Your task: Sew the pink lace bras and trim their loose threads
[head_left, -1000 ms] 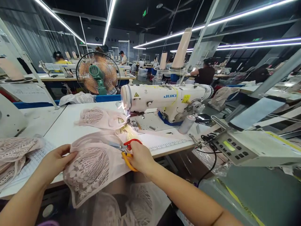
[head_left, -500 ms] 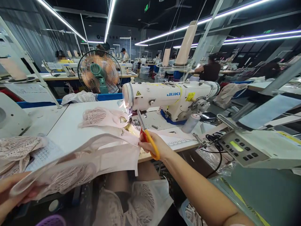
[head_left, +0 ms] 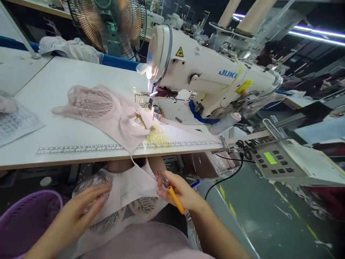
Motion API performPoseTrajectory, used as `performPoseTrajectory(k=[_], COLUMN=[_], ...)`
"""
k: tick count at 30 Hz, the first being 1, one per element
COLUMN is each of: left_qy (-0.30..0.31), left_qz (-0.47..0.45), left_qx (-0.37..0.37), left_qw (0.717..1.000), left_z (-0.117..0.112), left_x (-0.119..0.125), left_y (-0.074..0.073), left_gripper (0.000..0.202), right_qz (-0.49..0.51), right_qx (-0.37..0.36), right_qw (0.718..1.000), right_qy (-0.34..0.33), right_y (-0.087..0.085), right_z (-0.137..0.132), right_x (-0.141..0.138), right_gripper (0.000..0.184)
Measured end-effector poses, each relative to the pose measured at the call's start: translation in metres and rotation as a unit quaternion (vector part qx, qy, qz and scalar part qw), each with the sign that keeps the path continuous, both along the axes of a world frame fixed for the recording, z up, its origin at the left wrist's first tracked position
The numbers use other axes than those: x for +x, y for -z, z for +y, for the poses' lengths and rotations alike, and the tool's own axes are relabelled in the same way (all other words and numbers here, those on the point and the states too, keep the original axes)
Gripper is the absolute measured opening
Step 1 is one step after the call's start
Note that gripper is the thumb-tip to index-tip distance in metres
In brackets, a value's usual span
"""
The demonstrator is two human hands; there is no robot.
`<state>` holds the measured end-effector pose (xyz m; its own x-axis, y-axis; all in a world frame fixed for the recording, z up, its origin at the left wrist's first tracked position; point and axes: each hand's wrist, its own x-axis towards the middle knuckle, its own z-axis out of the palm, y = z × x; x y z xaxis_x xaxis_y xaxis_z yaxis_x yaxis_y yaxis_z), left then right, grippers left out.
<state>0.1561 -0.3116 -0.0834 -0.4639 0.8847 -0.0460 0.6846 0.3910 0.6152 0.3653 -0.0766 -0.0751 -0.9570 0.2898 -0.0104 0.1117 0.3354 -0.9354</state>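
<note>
My right hand [head_left: 179, 189] is closed round a pair of scissors [head_left: 176, 201] with an orange handle. Its fingertips are at the edge of a pale pink lace bra [head_left: 132, 185] on my lap; whether they also pinch the fabric I cannot tell. My left hand [head_left: 86, 203] lies with outstretched fingers on the left side of that bra. Another pale pink bra piece [head_left: 107, 111] rests on the table under the needle area of the sewing machine [head_left: 199, 72]. A thin strip of fabric hangs from it over the table edge towards my lap.
A printed ruler [head_left: 88, 148] runs along the front of the white table [head_left: 61, 75]. A purple basket [head_left: 29, 219] stands at lower left, a control box [head_left: 280, 160] at right. Behind the table are a fan [head_left: 111, 32] and a heap of pale fabric [head_left: 70, 48].
The view has tipped downward. My right hand has come down from the machine to my lap with the scissors. My left hand has let go of the fabric at far left and moved onto my lap.
</note>
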Motion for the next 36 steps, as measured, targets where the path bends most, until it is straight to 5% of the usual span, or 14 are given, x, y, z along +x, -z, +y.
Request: performPoseTrajectory(k=[4, 7, 12, 15, 19, 28, 36], left_qy=[0.101, 0.125, 0.049, 0.029, 0.02, 0.032, 0.034], left_qz=[-0.158, -0.259, -0.327, -0.369, -0.379, -0.378, -0.392], left_qx=[0.005, 0.021, 0.05, 0.04, 0.025, -0.022, -0.03], left_qw=[0.982, 0.958, 0.942, 0.928, 0.925, 0.925, 0.919], left_z=[0.075, 0.101, 0.089, 0.078, 0.073, 0.068, 0.065], left_x=[0.014, 0.021, 0.027, 0.026, 0.023, 0.02, 0.018], left_y=[0.006, 0.009, 0.016, 0.016, 0.014, 0.012, 0.01], left_gripper=[0.044, 0.038, 0.041, 0.041, 0.044, 0.039, 0.037], right_qz=[0.058, 0.083, -0.017, -0.096, -0.2, -0.262, -0.277], right_qx=[-0.056, -0.088, -0.139, 0.028, 0.183, 0.312, 0.314], right_qw=[0.997, 0.993, 0.99, 0.991, 0.929, 0.854, 0.838], right_qy=[0.015, -0.002, -0.002, -0.094, -0.253, -0.324, -0.35], right_y=[0.012, 0.02, 0.018, 0.006, -0.012, -0.048, -0.057], right_z=[-0.02, -0.027, -0.001, 0.03, 0.052, 0.04, 0.033], right_x=[0.007, 0.012, 0.019, 0.011, -0.015, -0.065, -0.073], right_gripper=[0.019, 0.021, 0.031, 0.051, 0.061, 0.053, 0.055])
